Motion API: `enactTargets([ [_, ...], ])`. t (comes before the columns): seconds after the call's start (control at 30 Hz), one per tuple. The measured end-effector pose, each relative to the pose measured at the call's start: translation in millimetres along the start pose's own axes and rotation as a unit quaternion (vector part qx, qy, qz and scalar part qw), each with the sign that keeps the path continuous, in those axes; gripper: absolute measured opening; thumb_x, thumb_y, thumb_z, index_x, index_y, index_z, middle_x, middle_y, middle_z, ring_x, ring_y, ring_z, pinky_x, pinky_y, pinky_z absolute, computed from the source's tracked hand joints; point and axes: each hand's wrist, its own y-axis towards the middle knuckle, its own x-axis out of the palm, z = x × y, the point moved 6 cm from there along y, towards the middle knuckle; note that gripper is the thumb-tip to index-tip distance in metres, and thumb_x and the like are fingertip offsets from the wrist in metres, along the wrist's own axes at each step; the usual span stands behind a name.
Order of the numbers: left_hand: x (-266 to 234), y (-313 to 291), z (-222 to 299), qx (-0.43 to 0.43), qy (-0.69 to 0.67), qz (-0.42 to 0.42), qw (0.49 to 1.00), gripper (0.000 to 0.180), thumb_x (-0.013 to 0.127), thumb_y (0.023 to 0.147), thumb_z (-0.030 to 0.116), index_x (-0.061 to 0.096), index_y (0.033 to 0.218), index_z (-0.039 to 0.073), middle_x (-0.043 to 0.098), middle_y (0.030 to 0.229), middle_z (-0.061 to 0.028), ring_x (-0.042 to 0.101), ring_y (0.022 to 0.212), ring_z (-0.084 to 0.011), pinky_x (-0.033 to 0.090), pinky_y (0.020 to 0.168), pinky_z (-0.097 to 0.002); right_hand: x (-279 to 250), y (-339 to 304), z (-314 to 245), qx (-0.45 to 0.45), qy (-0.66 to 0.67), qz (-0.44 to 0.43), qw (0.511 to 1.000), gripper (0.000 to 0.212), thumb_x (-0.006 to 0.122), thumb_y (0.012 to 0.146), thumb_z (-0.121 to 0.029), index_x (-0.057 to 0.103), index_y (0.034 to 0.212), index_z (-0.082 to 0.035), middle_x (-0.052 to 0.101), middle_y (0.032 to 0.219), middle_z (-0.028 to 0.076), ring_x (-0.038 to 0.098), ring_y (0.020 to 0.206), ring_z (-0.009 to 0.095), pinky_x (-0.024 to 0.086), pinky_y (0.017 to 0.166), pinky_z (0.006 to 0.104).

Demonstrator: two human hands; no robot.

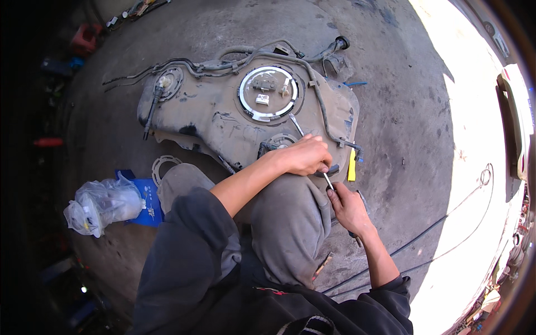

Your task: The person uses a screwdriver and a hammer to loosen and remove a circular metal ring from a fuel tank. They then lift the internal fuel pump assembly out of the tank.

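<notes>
Both hands on a long tool angled at the ring of a dusty tank

The left hand [308,155] grasps the metal shaft of a long, slim tool [297,125], its fingers curled around it. Nearer and to the right, the right hand [347,207] is closed around the tool's dark handle, which is mostly hidden. The tool slants away to the far left, its tip at the near right edge of a bright metal ring [242,101]; I cannot tell whether the two touch.

The ring lies on top of a large, dust-coated tank [206,106], which rests on the concrete floor [396,111] just beyond the person's knees. Inside the ring sit a few small parts, among them a white connector [262,99]. A dark hose [321,106] runs down the tank's right side, and a round fitting [167,84] stands at its far left end.

Near the right end of the tank is a yellow strip [352,166]. To the left, a grey ring-shaped piece [158,167] lies by the left knee, next to a blue box [148,187] and a clear plastic bag [106,204] around a pale part. Dark cables [427,230] cross the floor on the near right into bright sunlight.
</notes>
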Motion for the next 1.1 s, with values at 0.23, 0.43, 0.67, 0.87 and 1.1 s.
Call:
enactTargets([
  [0.23, -5, 32, -8, 0.053, 0.020, 0.078, 0.995, 0.011, 0.071, 0.091, 0.022, 0.072, 0.093, 0.011, 0.059, 0.096, -0.0069, 0.054, 0.107, -0.0272, 0.040, 0.099, -0.0416, -23, -31, 57, 0.023, 0.151, 0.101, 0.983, 0.026, 0.064, 0.103, -0.025, 0.065, 0.113, 0.000, 0.059, 0.070, 0.005, 0.059, 0.065, 0.013, 0.047, 0.062, 0.0324],
  [0.43, -75, 4, 28, 0.057, 0.041, 0.267, 0.961, 0.019, 0.076, 0.086, 0.014, 0.072, 0.102, 0.006, 0.064, 0.108, -0.0093, 0.059, 0.109, -0.0301, 0.045, 0.099, -0.0414, 74, -95, 190, 0.220, 0.351, 0.389, 0.823, 0.035, 0.054, 0.109, -0.032, 0.063, 0.091, -0.004, 0.052, 0.064, -0.002, 0.047, 0.051, 0.005, 0.038, 0.046, 0.0252],
  [0.67, -105, -29, -120, -0.202, 0.242, 0.269, 0.910, 0.050, 0.067, 0.098, 0.038, 0.060, 0.139, 0.011, 0.058, 0.136, -0.0121, 0.051, 0.128, -0.0343, 0.039, 0.108, -0.0492, 193, -184, 332, 0.485, -0.104, 0.387, 0.777, 0.031, 0.061, 0.101, -0.031, 0.065, 0.110, -0.002, 0.065, 0.081, 0.017, 0.062, 0.076, 0.033, 0.050, 0.072, 0.0470],
  [0.87, -100, -44, -137, -0.199, 0.247, 0.278, 0.907, 0.050, 0.066, 0.098, 0.041, 0.060, 0.137, 0.012, 0.054, 0.135, -0.0129, 0.047, 0.128, -0.0354, 0.037, 0.107, -0.0502, 193, -60, 278, 0.493, 0.098, 0.168, 0.848, 0.051, 0.068, 0.095, -0.036, 0.049, 0.124, 0.002, 0.065, 0.121, 0.029, 0.064, 0.112, 0.047, 0.050, 0.097, 0.0532],
  [1.1, -105, -35, -127, -0.216, 0.167, 0.292, 0.917, 0.040, 0.071, 0.095, 0.037, 0.065, 0.127, 0.013, 0.057, 0.121, -0.0132, 0.051, 0.121, -0.0332, 0.041, 0.103, -0.0507, 194, -62, 306, 0.358, 0.329, 0.425, 0.763, 0.041, 0.070, 0.084, -0.033, 0.061, 0.102, 0.002, 0.063, 0.081, 0.008, 0.060, 0.071, 0.024, 0.049, 0.070, 0.0389],
])
